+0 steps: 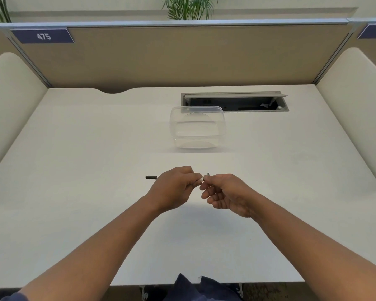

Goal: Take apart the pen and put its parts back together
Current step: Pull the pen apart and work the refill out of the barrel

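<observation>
Above the middle of the white desk [85,161] I hold a pen [151,177] lying level. Its dark end sticks out to the left of my left hand [174,187], which is closed round the barrel. A short white section shows between my two hands. My right hand [224,192] pinches the pen's right end with thumb and forefinger; a small dark tip pokes up above those fingers. My fingers hide most of the pen.
A clear, lidded plastic container [197,129] stands on the desk beyond my hands. Behind it lies an open cable hatch [234,102] in the desktop. Beige partition walls close off the back and both sides.
</observation>
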Motion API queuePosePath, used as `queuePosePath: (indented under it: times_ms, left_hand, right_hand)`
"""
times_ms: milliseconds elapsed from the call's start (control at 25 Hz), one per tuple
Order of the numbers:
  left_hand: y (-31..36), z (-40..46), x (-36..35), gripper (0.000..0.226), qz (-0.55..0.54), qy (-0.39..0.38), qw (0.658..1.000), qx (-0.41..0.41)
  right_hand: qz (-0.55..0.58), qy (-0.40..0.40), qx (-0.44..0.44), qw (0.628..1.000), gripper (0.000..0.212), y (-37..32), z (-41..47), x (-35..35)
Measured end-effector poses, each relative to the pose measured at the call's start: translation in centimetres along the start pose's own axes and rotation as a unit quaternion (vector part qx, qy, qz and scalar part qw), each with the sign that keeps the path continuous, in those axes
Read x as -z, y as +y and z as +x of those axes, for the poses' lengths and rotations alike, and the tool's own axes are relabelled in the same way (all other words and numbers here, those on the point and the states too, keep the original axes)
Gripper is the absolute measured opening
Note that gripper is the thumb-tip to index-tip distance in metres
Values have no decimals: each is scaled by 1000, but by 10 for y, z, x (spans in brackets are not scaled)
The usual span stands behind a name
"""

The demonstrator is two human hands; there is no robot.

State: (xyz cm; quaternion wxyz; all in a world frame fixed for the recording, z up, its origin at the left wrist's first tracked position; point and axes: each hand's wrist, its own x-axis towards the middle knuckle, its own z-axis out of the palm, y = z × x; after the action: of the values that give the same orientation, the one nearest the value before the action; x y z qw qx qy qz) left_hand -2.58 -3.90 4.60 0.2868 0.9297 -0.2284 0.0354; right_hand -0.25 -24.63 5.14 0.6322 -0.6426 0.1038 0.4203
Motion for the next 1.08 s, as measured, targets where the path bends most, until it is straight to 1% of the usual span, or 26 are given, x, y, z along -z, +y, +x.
queuePosePath:
  times_ms: [80, 200, 280, 360, 400, 440, 480, 520, 560, 600, 640, 680, 720, 760, 800, 840, 880, 920, 960, 1000, 1040, 1080]
  left_hand:
    - [0, 2, 0, 13, 41, 6, 999, -29]
    - [2, 3, 0, 10, 85, 4, 995, -56]
    - [4, 2, 0, 16, 92, -13, 995, -37]
    - [6, 4, -1, 24, 62, -49, 997, 17]
    - [6, 5, -1, 27, 19, -79, 995, 56]
    - [5, 6, 1, 31, -50, -112, 987, 100]
    - [3, 7, 3, 33, -136, -136, 970, 145]
    - [2, 8, 5, 31, -217, -153, 946, 183]
    - [1, 9, 7, 29, -273, -163, 925, 209]
    - [0, 9, 8, 28, -295, -167, 915, 220]
    - [0, 8, 8, 27, -292, -163, 917, 219]
    - [0, 8, 8, 27, -268, -153, 927, 212]
    - [0, 7, 7, 27, -229, -142, 942, 200]
    - [1, 7, 6, 27, -174, -130, 959, 179]
    - [3, 6, 5, 27, -105, -121, 975, 151]
    - [4, 5, 4, 28, -51, -114, 984, 125]
    - [5, 5, 2, 29, -30, -116, 986, 113]
    - [5, 5, 2, 30, -51, -127, 983, 120]
    - [4, 6, 4, 29, -111, -148, 972, 144]
    - [2, 6, 7, 28, -189, -175, 950, 177]
    - [0, 7, 10, 26, -261, -203, 922, 204]
    - [-3, 7, 14, 26, -314, -225, 897, 217]
  right_hand:
    - [-19, -3, -7, 1000, 30, -3, 2, 0]
    - [-25, 31, 22, 999, 20, -6, 5, 1]
    - [-54, 54, 52, 996, 17, -4, 5, 0]
    - [-125, 79, 107, 983, 16, 0, 5, -2]
    - [-173, 95, 148, 969, 16, 2, 4, -4]
    - [-234, 113, 203, 944, 17, 3, 2, -4]
    - [-300, 124, 268, 907, 17, 5, 1, -3]
    - [-357, 126, 332, 864, 18, 7, 0, -2]
    - [-387, 121, 383, 830, 17, 10, 0, 0]
    - [-381, 116, 407, 822, 16, 12, 0, 1]
    - [-333, 107, 395, 850, 14, 13, 0, 0]
    - [-249, 91, 352, 898, 10, 12, 1, 0]
    - [-152, 70, 294, 941, 6, 10, 1, -1]
    - [-63, 49, 228, 970, 5, 7, 2, -2]
    - [8, 32, 160, 987, 5, 5, 2, -3]
    - [49, 25, 112, 992, 6, 3, 3, -1]
    - [56, 21, 94, 994, 7, 2, 4, 0]
    - [26, 20, 112, 993, 7, 2, 3, 1]
    - [-41, 23, 160, 986, 6, 3, 0, 1]
    - [-142, 35, 228, 963, 6, 4, -1, 1]
    - [-256, 48, 308, 915, 7, 7, -3, 2]
    - [-342, 51, 383, 857, 9, 8, -4, 2]
